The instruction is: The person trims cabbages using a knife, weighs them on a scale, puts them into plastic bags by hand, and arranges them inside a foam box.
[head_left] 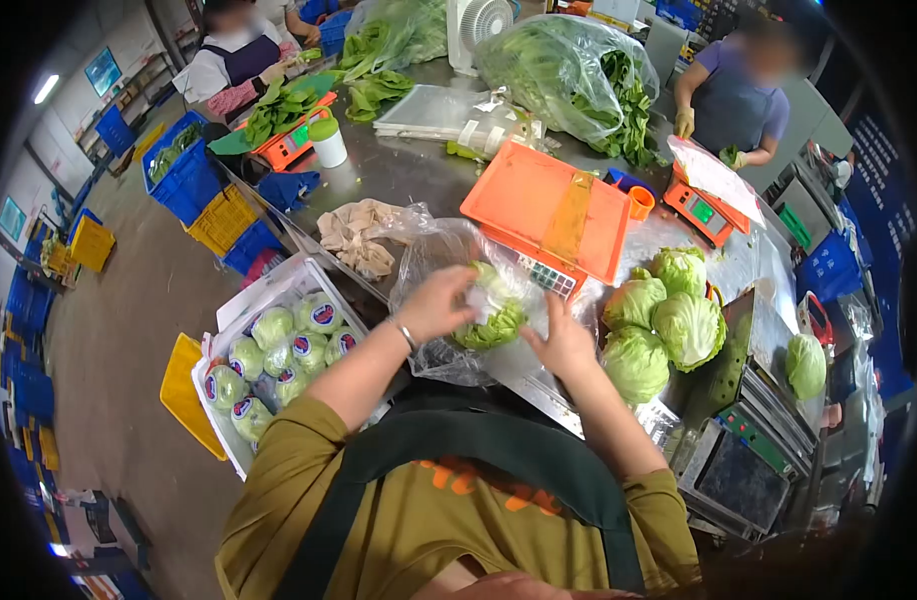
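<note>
A head of lettuce [491, 318] sits in front of me on thin clear plastic film [429, 250]. My left hand [444, 305] lies against its left side, fingers curved over the leaves and partly blurred. On the other side my right hand [562, 335] has its fingers spread, thumb close to the leaves; whether it touches them I cannot tell. Just beyond is an orange weighing scale [549, 210] with a keypad facing me. Several unwrapped lettuces [689, 330] are grouped to the right of my right hand.
At left, a white foam box [211, 385] holds several wrapped, labelled lettuces. A crumpled cloth [359, 235] lies near the table edge. Bagged greens [569, 80] and a white fan [476, 35] stand behind. A machine [749, 420] bounds the right side. Co-workers [744, 95] handle greens across the table.
</note>
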The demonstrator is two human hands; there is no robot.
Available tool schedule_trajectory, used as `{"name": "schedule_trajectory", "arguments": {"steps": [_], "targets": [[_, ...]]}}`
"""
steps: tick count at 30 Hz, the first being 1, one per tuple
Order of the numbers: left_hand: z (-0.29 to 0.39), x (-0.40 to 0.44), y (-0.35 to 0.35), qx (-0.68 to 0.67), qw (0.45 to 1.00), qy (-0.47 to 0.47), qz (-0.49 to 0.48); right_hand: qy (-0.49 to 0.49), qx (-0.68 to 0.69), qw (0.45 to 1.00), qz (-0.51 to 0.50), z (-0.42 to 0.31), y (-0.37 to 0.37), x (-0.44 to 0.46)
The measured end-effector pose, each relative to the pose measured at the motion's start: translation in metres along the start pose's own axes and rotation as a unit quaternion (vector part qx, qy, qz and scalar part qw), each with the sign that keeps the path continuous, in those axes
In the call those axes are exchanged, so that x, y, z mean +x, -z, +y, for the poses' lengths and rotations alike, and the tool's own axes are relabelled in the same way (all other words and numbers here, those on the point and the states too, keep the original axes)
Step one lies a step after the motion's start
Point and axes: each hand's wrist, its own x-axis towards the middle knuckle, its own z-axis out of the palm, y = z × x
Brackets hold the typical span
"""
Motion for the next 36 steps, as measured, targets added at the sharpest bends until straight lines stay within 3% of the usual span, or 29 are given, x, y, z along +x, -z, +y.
{"name": "schedule_trajectory", "arguments": {"steps": [2, 4, 6, 9, 12, 14, 16, 17, 19, 22, 25, 28, 29, 30, 32, 33, 35, 36], "targets": [[0.008, -0.009, -0.011, 0.103, 0.988, -0.111, 0.016, -0.010, 0.133, 0.991, -0.026, 0.015, -0.038, 0.005], [0.015, -0.012, -0.008, 0.105, 0.990, -0.093, 0.011, -0.041, 0.225, 0.971, -0.069, 0.013, -0.048, 0.007], [0.019, -0.012, -0.009, 0.102, 0.990, -0.089, 0.050, -0.039, 0.221, 0.972, -0.062, 0.012, -0.046, 0.008], [0.014, -0.009, -0.003, 0.049, 0.995, -0.087, 0.028, -0.058, 0.222, 0.970, -0.081, 0.008, -0.035, 0.009], [0.025, -0.017, 0.021, -0.101, 0.994, -0.022, 0.027, -0.079, 0.207, 0.969, -0.111, 0.001, -0.019, 0.008], [0.017, -0.039, 0.051, -0.053, 0.991, 0.033, -0.122, -0.069, 0.176, 0.976, -0.105, 0.002, -0.015, 0.009], [0.005, -0.070, 0.081, -0.049, 0.937, -0.005, -0.346, -0.040, 0.133, 0.988, -0.074, 0.011, -0.014, 0.008], [0.000, -0.083, 0.088, 0.030, 0.896, 0.039, -0.441, -0.017, 0.110, 0.993, -0.033, 0.014, -0.016, 0.009], [-0.003, -0.087, 0.091, 0.059, 0.904, 0.110, -0.409, 0.032, 0.061, 0.997, 0.046, 0.019, -0.026, 0.013], [0.001, -0.056, 0.063, -0.130, 0.960, 0.155, -0.195, 0.019, 0.163, 0.984, 0.068, 0.029, -0.062, 0.022], [-0.047, -0.020, -0.021, -0.233, 0.941, 0.231, -0.087, -0.031, 0.410, 0.911, 0.026, 0.035, -0.084, 0.034], [-0.043, -0.003, -0.057, -0.254, 0.951, 0.171, -0.050, -0.161, 0.596, 0.785, -0.060, 0.031, -0.078, 0.038], [-0.042, -0.002, -0.056, -0.259, 0.954, 0.146, -0.044, -0.200, 0.647, 0.730, -0.093, 0.031, -0.077, 0.038], [-0.021, -0.003, -0.034, -0.215, 0.961, 0.154, -0.080, -0.189, 0.678, 0.706, -0.079, 0.048, -0.095, 0.043], [0.061, -0.010, 0.027, -0.126, 0.964, 0.177, -0.151, -0.126, 0.776, 0.598, -0.155, 0.053, -0.086, 0.035], [0.082, -0.015, 0.043, -0.101, 0.976, 0.153, -0.114, -0.096, 0.809, 0.549, -0.187, 0.047, -0.071, 0.028], [0.106, -0.024, 0.062, -0.052, 0.992, 0.103, -0.047, -0.105, 0.813, 0.503, -0.272, 0.034, -0.051, 0.015], [0.095, -0.025, 0.059, -0.101, 0.991, 0.091, -0.015, -0.111, 0.813, 0.480, -0.311, 0.029, -0.045, 0.009]]}}
